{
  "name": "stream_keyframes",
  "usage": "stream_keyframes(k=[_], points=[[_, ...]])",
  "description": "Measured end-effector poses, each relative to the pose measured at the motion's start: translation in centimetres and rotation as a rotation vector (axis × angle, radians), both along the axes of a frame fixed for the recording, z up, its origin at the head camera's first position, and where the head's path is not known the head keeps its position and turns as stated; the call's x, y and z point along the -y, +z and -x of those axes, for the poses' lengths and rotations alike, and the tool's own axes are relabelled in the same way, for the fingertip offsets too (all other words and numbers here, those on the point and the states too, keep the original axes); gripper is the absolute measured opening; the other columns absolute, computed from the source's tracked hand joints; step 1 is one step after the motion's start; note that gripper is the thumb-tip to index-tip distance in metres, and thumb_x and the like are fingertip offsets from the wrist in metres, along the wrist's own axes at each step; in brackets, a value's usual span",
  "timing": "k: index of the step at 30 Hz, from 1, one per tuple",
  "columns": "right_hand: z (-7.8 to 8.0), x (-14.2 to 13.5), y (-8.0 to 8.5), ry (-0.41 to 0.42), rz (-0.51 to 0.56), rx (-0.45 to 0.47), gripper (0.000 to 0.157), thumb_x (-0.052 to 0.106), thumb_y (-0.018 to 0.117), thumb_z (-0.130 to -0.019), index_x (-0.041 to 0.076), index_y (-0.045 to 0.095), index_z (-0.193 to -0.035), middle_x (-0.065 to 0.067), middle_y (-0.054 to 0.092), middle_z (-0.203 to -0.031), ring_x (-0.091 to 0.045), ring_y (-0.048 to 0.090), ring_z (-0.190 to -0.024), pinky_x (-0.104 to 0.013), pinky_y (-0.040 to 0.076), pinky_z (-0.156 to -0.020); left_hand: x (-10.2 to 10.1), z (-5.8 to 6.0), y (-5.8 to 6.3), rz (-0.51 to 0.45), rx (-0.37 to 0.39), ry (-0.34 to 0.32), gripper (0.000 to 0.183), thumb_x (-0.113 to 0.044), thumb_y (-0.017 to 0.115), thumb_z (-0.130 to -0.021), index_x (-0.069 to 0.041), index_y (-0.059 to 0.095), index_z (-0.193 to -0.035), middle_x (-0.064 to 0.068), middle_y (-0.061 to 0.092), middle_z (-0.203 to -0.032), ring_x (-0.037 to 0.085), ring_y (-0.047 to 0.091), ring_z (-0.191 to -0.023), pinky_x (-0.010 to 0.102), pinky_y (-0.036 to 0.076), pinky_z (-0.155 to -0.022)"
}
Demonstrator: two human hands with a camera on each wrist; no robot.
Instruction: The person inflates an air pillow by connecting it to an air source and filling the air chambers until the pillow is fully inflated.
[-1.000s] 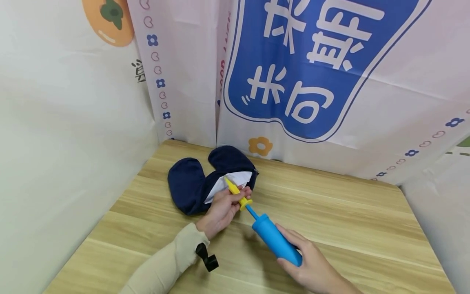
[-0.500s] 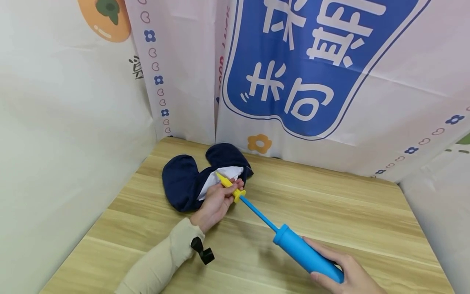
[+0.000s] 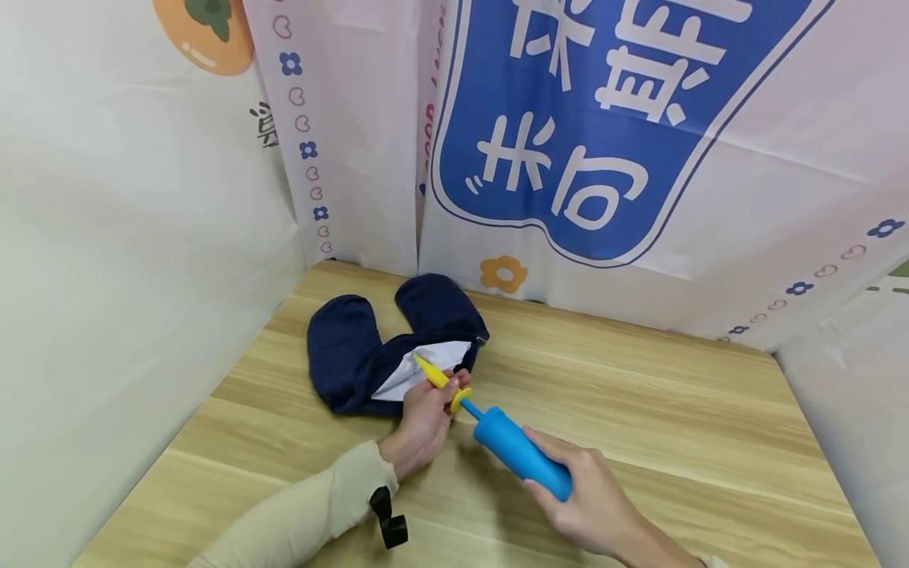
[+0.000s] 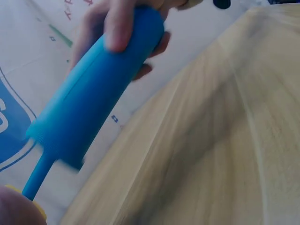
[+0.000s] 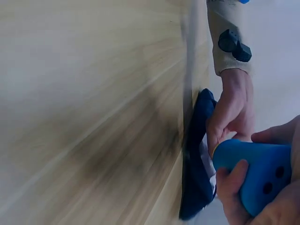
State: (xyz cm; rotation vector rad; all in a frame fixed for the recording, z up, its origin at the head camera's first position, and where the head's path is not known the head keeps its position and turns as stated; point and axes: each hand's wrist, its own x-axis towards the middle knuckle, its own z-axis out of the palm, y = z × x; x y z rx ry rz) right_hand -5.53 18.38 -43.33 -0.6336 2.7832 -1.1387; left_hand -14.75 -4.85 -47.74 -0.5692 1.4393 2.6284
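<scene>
A blue hand pump (image 3: 521, 454) with a yellow nozzle (image 3: 431, 371) slants across the middle of the head view. My left hand (image 3: 426, 414) pinches the yellow end just ahead of its round flange. Round the blue barrel my right hand (image 3: 592, 497) curls its fingers; the right wrist view shows the barrel's end with two dark holes. A short piece of blue rod (image 3: 471, 408) shows between flange and barrel. Beyond my left hand lies a navy U-shaped neck pillow (image 3: 344, 351), its cover parted over a white inner (image 3: 433, 359). The nozzle tip is over that white part; contact cannot be told.
The pillow lies on a wood-grain table (image 3: 639, 410). A printed curtain (image 3: 767, 237) hangs along the back edge, and a white sheet (image 3: 142, 237) borders the left side. A black wrist camera mount (image 3: 388, 517) sits on my left sleeve.
The barrel first slid back from the flange, baring a long rod, then moved forward again over most of it. My left hand keeps its pinch on the yellow end and has shifted slightly.
</scene>
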Motion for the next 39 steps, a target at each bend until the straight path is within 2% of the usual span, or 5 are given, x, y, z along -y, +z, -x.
stream_keyframes(k=[9, 16, 22, 29, 39], points=[[2.2, 0.7, -0.5, 0.036, 0.034, -0.012, 0.062, 0.026, 0.079, -0.096, 0.008, 0.058, -0.151, -0.01, 0.074, -0.13, -0.01, 0.068, -0.091, -0.023, 0.054, -0.072, -0.3, 0.1, -0.1, -0.045, -0.044, -0.065, 0.034, 0.001, 0.052, -0.108, 0.015, 0.051, -0.139, 0.008, 0.076, -0.116, 0.01, 0.073, -0.101, 0.022, 0.058, -0.094], [-0.6, -3.9, 0.2, 0.057, -0.027, 0.07, 0.067, 0.043, 0.075, -0.098, 0.013, 0.054, -0.155, -0.007, 0.069, -0.142, -0.009, 0.067, -0.104, -0.026, 0.056, -0.078, 0.8, 1.2, -0.6, -0.065, -0.053, -0.113, 0.039, 0.006, 0.046, -0.108, 0.016, 0.046, -0.146, 0.024, 0.064, -0.142, 0.011, 0.073, -0.105, 0.024, 0.058, -0.097], [-2.6, -7.4, 1.4, 0.019, -0.116, 0.141, 0.067, 0.041, 0.076, -0.098, 0.02, 0.052, -0.157, -0.008, 0.07, -0.139, -0.003, 0.063, -0.097, -0.023, 0.051, -0.072, 0.7, 1.3, -0.4, -0.078, -0.042, -0.114, 0.039, 0.003, 0.048, -0.109, 0.014, 0.045, -0.146, 0.015, 0.07, -0.131, 0.008, 0.072, -0.102, 0.02, 0.058, -0.093], [-1.7, -2.8, 2.0, -0.019, -0.111, -0.017, 0.062, 0.035, 0.082, -0.093, 0.015, 0.062, -0.149, -0.004, 0.074, -0.133, -0.009, 0.07, -0.102, -0.027, 0.057, -0.077, -1.0, 0.1, -0.5, -0.042, -0.014, -0.006, 0.03, -0.005, 0.052, -0.109, 0.006, 0.047, -0.136, 0.006, 0.073, -0.122, 0.008, 0.069, -0.103, 0.02, 0.054, -0.093], [1.9, 0.4, 0.0, 0.03, -0.08, -0.134, 0.06, 0.021, 0.08, -0.092, 0.007, 0.061, -0.147, -0.009, 0.074, -0.134, -0.017, 0.076, -0.103, -0.028, 0.061, -0.078, -1.5, -0.5, -0.5, -0.035, -0.037, -0.079, 0.036, -0.001, 0.05, -0.109, 0.012, 0.044, -0.141, 0.007, 0.072, -0.12, 0.009, 0.071, -0.102, 0.018, 0.056, -0.092]])
